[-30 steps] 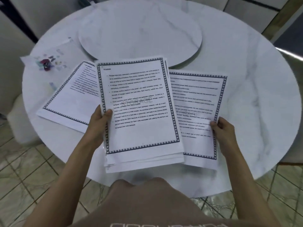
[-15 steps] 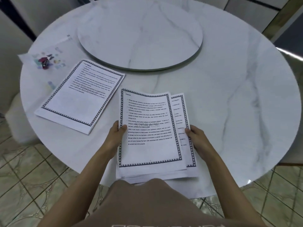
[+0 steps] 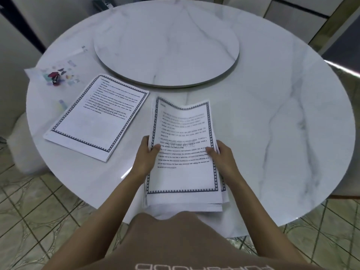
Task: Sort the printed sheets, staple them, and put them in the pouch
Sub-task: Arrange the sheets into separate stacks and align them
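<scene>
A stack of printed sheets (image 3: 185, 178) with dark patterned borders is held over the near edge of the round marble table (image 3: 282, 123). My left hand (image 3: 147, 156) grips its left edge and my right hand (image 3: 222, 156) grips its right edge, thumbs on top; the top of the stack bows inward. A second pile of bordered sheets (image 3: 97, 117) lies flat on the table to the left. A clear pouch with colourful prints (image 3: 58, 76) lies at the far left, with a small red stapler (image 3: 54, 77) on it.
A raised round marble turntable (image 3: 167, 45) fills the table's middle. Tiled floor shows below the table's near edge. A pale seat (image 3: 23, 149) stands at the left, and cabinets are at the back right.
The single sheet in my right hand has come together with the stack in my left hand. Both hands now squeeze one combined stack, lowered toward me.
</scene>
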Available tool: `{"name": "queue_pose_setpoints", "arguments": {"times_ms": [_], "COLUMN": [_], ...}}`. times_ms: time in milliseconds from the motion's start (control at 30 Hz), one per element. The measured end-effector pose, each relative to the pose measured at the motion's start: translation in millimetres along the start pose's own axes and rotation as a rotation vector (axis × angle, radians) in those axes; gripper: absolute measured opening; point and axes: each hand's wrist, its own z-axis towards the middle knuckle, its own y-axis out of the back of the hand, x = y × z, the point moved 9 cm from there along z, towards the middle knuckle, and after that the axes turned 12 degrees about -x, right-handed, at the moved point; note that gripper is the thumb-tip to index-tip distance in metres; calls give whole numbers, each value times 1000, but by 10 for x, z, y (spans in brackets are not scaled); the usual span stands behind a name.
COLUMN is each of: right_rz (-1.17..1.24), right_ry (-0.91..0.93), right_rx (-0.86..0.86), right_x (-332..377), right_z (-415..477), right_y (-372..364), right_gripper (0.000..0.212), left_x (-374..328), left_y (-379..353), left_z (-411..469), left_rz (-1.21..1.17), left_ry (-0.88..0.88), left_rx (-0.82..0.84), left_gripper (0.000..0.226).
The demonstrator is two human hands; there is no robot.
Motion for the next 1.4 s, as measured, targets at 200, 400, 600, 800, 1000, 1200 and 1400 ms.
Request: {"name": "queue_pose_setpoints", "arguments": {"times_ms": [200,400,600,800,1000,1200,1400], "right_rz": [106,271,307,318,282,238,272], "right_ry": [314,344,215,197,176,123,125], "right_rx": [-222,-251,-211,-231,-221,-212,-214], "right_x": [757,904,562,555,540,389,436], "right_z": [1,-112,-199,-209,-199,-223,-234], "right_y": [315,378,259,267,266,175,170], "right_gripper": [10,18,19,19,15,14,17], "left_x": [-841,-960,-413,-412,-402,-269,-272], "left_y": [221,215,113,60,89,4,26], "left_z": [-5,-98,-31,-14,-15,-20,-45], "left_rz": [-121,-261,-205,-208,-197,-167,-177], "left_ry": [-387,-412,-234,-229,-244,-190,-198], "left_rx": [-151,-182,-124,-134,-175,-161,-149], "left_gripper": [22,32,46,39,40,22,26]}}
